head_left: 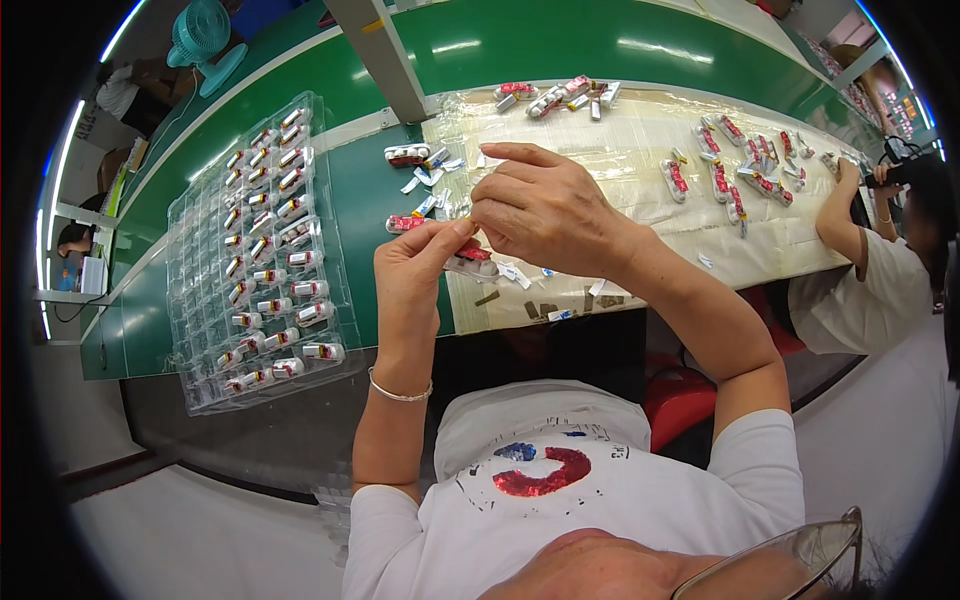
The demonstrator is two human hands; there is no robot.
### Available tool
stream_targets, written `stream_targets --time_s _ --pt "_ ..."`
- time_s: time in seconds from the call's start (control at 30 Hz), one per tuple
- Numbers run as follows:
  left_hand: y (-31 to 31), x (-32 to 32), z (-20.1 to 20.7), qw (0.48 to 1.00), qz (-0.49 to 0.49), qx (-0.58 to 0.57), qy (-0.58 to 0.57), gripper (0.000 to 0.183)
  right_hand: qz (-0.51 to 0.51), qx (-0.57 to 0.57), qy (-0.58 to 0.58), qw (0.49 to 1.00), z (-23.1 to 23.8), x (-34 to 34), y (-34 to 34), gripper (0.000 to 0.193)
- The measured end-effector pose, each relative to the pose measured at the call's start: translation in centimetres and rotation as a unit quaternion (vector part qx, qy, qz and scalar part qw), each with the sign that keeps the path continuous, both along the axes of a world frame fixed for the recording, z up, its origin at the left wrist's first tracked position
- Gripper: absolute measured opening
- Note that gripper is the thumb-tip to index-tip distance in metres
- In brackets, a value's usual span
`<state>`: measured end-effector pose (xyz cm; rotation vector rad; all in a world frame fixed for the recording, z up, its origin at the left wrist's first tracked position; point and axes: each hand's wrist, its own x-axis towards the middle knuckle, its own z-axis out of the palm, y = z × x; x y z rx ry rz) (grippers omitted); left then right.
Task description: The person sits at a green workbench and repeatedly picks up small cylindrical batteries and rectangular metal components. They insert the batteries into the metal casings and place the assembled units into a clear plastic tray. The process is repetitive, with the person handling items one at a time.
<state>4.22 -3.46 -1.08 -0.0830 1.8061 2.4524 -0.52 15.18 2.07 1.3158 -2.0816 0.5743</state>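
Note:
My left hand (pixel 415 270) and my right hand (pixel 545 210) meet above the near edge of the table. The left thumb and forefinger are pinched together; what lies between them is too small to make out. My right fingers curl in against that pinch, with the forefinger stretched out above, and they hide what they grip. Just below the fingertips shows a small clear pack of white balls with a red label (pixel 472 264); whether it is held or lying there I cannot tell. Another red-labelled pack (pixel 402 224) lies behind my left hand. Small white-and-blue paper tags (pixel 428 178) are scattered beyond.
On the left, a clear plastic tray (pixel 190 300) holds rows of labelled packs. More packs (pixel 720 180) lie on the film-covered tabletop (pixel 620 150) at right, where a co-worker's arm (pixel 842 215) reaches in. A metal post (pixel 378 60) rises behind my hands.

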Motion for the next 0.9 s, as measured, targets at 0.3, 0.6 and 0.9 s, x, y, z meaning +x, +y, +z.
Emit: stream_targets --time_s 0.3,0.6,0.9 --pt "-0.9 0.0 0.1 0.999 -0.026 -0.018 0.024 0.018 0.032 -0.3 -0.402 0.865 -1.0 -0.5 1.0 0.005" --pt "-0.9 0.1 -0.8 0.992 -0.068 0.105 -0.015 0.022 0.014 -0.248 -0.519 0.818 -2.6 0.4 3.2 0.018" --pt "0.5 0.3 -0.8 0.963 -0.117 0.242 -0.033 0.033 0.118 -0.386 -0.472 0.784 -2.5 2.3 -0.3 0.026"
